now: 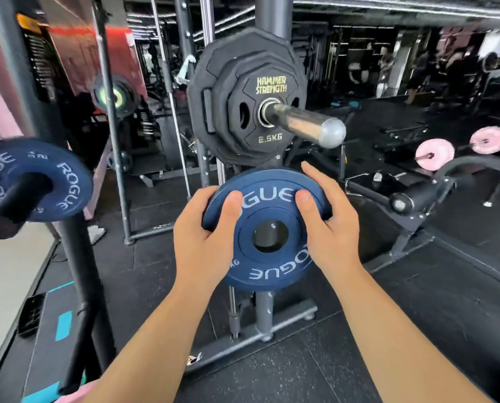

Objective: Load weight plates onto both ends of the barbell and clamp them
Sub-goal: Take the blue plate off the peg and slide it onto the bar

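Plate (267,271) sat between our left grip (205,237) and right grip (327,228), both curled round its rim. We saw the bar end (301,122) at 12 o'clock, poking toward us; the hole (270,232) likely needed lifting.

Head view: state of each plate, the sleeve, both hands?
barbell sleeve, outer end bare
Hammer Strength 2.5KG plate, on sleeve, no clamp
held Rogue plate, off the sleeve, below it
left hand, gripping that plate's left edge
right hand, gripping its right edge
left Rogue plate, on peg
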